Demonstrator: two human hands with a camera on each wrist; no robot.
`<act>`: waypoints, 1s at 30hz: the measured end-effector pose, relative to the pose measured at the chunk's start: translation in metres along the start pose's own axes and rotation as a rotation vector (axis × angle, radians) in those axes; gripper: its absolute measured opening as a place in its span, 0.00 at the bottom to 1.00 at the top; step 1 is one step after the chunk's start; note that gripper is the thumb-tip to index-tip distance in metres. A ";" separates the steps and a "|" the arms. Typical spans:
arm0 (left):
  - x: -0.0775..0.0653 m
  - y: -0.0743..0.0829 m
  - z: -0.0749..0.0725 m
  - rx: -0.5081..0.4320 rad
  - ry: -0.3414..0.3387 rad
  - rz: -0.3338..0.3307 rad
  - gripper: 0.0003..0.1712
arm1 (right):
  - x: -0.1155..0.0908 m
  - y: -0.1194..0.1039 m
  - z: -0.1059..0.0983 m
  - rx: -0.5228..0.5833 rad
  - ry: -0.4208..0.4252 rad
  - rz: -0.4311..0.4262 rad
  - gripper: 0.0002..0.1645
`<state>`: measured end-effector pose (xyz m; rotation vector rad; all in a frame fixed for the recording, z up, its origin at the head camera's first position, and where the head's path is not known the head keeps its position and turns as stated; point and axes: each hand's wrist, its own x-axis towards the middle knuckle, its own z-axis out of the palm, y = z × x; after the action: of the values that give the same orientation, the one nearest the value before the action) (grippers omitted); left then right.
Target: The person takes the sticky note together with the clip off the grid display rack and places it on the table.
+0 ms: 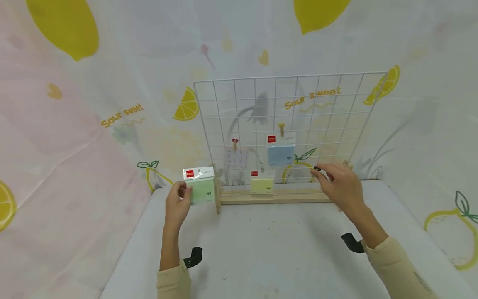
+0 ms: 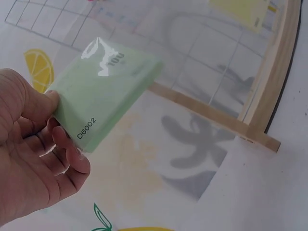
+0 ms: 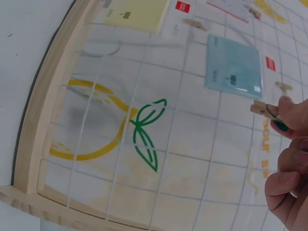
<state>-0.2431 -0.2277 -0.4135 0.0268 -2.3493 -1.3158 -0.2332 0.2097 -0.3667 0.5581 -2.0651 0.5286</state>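
In the head view my left hand (image 1: pixel 177 205) holds a pack of green sticky notes (image 1: pixel 201 191) by its lower left side, beside the left end of the wire grid. The left wrist view shows the thumb on top of the pack (image 2: pixel 106 91), the fingers beneath. My right hand (image 1: pixel 341 185) pinches a small wooden clothespin (image 3: pixel 262 109) between thumb and finger, in front of the grid's right part. The clothespin has a dark green piece on it, partly hidden by the fingers. A blue sticky-note pack (image 1: pixel 280 155) hangs left of this hand.
The white wire grid (image 1: pixel 291 77) stands upright on a wooden base (image 1: pixel 272 199). A yellow sticky-note pack (image 1: pixel 261 186) and a pale pink-purple sheet (image 1: pixel 237 158) with a red heart clothespin (image 1: pixel 235 143) hang there. A yellow-topped clothespin (image 1: pixel 281 129) grips the blue pack's header. Behind hangs lemon-print cloth.
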 end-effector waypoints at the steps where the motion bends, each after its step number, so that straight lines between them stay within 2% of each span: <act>1: 0.000 -0.002 -0.002 0.010 -0.001 -0.005 0.10 | -0.004 0.001 0.000 -0.001 -0.007 0.014 0.22; 4: -0.003 -0.006 -0.010 0.037 -0.002 -0.030 0.10 | -0.014 0.005 0.002 -0.003 -0.036 0.062 0.13; 12: -0.008 -0.017 -0.015 0.073 -0.038 -0.071 0.10 | -0.040 0.017 0.000 -0.029 -0.053 0.095 0.13; 15: -0.009 -0.021 -0.015 0.093 -0.082 -0.086 0.10 | -0.051 0.022 -0.001 -0.041 -0.066 0.117 0.14; 20: -0.014 -0.030 -0.015 0.112 -0.193 -0.128 0.08 | -0.066 0.030 -0.002 -0.056 -0.104 0.161 0.16; 24: -0.016 -0.034 -0.013 0.112 -0.241 -0.148 0.07 | -0.076 0.038 -0.004 -0.061 -0.116 0.175 0.13; 27: -0.018 -0.037 -0.011 0.115 -0.259 -0.143 0.06 | -0.085 0.044 -0.005 -0.060 -0.112 0.169 0.20; 29: -0.018 -0.039 -0.010 0.116 -0.268 -0.137 0.06 | -0.091 0.048 -0.006 -0.064 -0.117 0.160 0.29; 30: -0.019 -0.041 -0.009 0.116 -0.271 -0.136 0.05 | -0.093 0.049 -0.007 -0.066 -0.123 0.160 0.29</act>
<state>-0.2303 -0.2531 -0.4494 0.0474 -2.6928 -1.3150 -0.2110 0.2708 -0.4503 0.3969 -2.2489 0.5284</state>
